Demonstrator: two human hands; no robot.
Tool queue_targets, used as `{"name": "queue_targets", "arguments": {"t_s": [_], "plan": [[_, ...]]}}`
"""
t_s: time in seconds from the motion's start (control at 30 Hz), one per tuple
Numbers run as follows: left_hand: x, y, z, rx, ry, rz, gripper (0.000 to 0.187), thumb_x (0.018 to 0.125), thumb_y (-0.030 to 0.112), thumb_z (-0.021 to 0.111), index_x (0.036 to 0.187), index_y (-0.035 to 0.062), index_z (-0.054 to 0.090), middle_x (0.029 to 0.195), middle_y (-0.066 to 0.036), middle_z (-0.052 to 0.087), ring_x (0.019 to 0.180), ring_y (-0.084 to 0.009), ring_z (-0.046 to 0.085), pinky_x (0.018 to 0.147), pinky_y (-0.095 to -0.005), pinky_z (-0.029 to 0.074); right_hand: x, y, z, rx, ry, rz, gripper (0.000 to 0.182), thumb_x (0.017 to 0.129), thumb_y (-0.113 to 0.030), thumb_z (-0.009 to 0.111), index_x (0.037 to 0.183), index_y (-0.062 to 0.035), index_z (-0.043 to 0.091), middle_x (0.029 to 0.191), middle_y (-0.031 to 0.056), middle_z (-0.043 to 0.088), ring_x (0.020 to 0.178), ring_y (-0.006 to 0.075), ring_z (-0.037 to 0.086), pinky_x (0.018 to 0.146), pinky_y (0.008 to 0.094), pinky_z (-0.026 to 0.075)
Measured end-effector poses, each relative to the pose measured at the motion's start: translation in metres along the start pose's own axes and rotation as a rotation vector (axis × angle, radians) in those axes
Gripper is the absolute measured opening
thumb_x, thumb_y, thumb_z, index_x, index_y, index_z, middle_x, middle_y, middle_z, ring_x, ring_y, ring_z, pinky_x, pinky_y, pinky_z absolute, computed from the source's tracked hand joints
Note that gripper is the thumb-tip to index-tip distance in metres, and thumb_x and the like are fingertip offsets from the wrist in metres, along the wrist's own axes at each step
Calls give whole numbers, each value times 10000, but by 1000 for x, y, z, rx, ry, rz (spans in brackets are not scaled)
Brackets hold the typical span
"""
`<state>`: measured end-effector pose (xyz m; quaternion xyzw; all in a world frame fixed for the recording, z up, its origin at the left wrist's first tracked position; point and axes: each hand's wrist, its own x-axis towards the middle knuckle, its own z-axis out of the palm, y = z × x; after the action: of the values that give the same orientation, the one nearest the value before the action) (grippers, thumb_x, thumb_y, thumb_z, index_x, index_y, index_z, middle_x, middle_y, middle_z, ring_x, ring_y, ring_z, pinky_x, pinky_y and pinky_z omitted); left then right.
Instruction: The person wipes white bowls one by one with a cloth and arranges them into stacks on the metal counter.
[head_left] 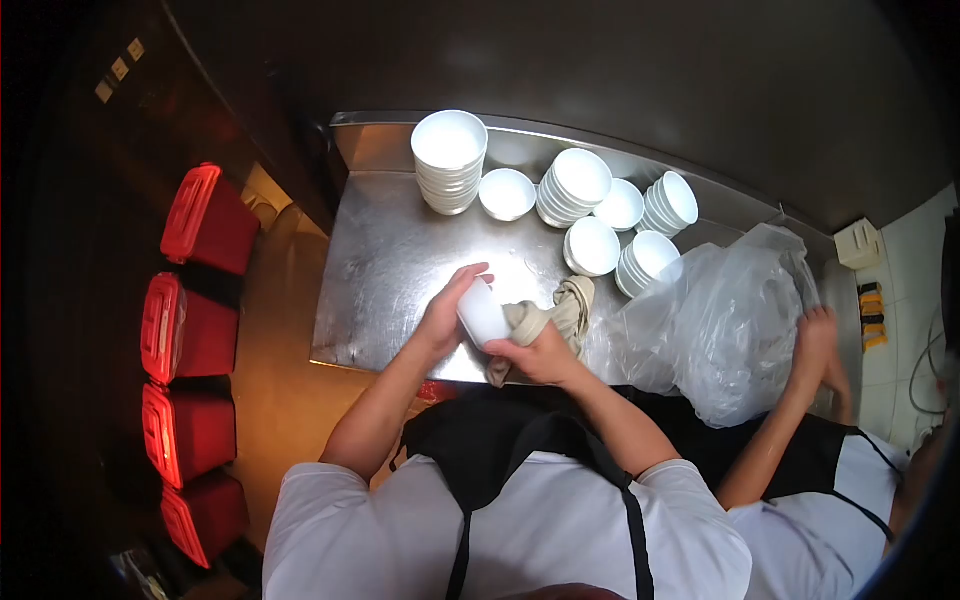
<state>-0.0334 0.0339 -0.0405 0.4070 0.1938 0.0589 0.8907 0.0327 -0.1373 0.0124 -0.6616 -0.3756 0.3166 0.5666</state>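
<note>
My left hand (pixel 446 312) grips a white bowl (pixel 482 314) by its outer side, the bowl tipped on edge with its mouth toward my right hand. A beige cloth (pixel 526 322) is bunched in my right hand (pixel 540 356), pressed at the bowl's opening, and the rest of it trails onto the steel counter (pixel 375 260). My right thumb touches the bowl's lower rim. Behind my hands stand a tall stack of white bowls (pixel 449 150), a single-looking bowl (pixel 507 195) and several shorter stacks, among them one nearby (pixel 592 247).
A large clear plastic bag (pixel 735 310) covers the counter's right end. Beside me, a co-worker's hand (pixel 816 335) touches that bag. Several red lidded bins (pixel 190 325) line the floor at left. A raised edge (pixel 560 136) runs along the counter's back.
</note>
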Motion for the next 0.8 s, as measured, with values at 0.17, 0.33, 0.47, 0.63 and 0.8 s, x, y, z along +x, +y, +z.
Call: {"name": "queue_targets", "arguments": {"t_s": [0.17, 0.33, 0.47, 0.63, 0.8], "plan": [[-13, 29, -4, -227, -569, -134, 622, 959, 331, 590, 1414, -45, 395, 1370, -149, 529, 1277, -253, 500, 1094, -399, 371, 0, 1, -17, 318, 400, 9, 211, 917, -181, 671, 951, 23, 629, 867, 26, 615, 767, 138, 585, 699, 306, 488], [-18, 26, 15, -282, -393, -46, 475, 967, 235, 592, 1345, -32, 481, 1344, -129, 550, 1265, -248, 505, 1103, -388, 351, -3, 10, -44, 194, 863, 36, 172, 970, -150, 568, 953, 18, 600, 875, 31, 601, 714, 105, 562, 670, 237, 482], [-2, 28, 27, -229, -215, 7, 316, 991, 78, 522, 1289, -26, 531, 1266, -113, 608, 1191, -205, 560, 1062, -353, 398, -26, 29, -40, -358, 694, -357, 344, 932, -181, 478, 1184, 32, 577, 1105, 144, 626, 1008, 287, 589, 960, 446, 426], [-4, -7, 60, 484, -259, 222, 252, 941, 26, 546, 1178, -21, 619, 1055, -51, 688, 931, -91, 619, 828, -252, 510, 3, 3, -11, -713, 550, -395, 479, 944, -343, 510, 1262, 9, 570, 1208, 187, 606, 1123, 346, 574, 1019, 462, 402], [-32, -11, 78, 658, -337, 495, 175, 936, 79, 625, 1067, -26, 675, 918, -65, 707, 811, -106, 631, 716, -261, 500, 20, -11, -56, 968, 476, 264, 431, 979, -432, 512, 1063, -26, 630, 842, 48, 678, 666, 191, 654, 638, 329, 543]]}}
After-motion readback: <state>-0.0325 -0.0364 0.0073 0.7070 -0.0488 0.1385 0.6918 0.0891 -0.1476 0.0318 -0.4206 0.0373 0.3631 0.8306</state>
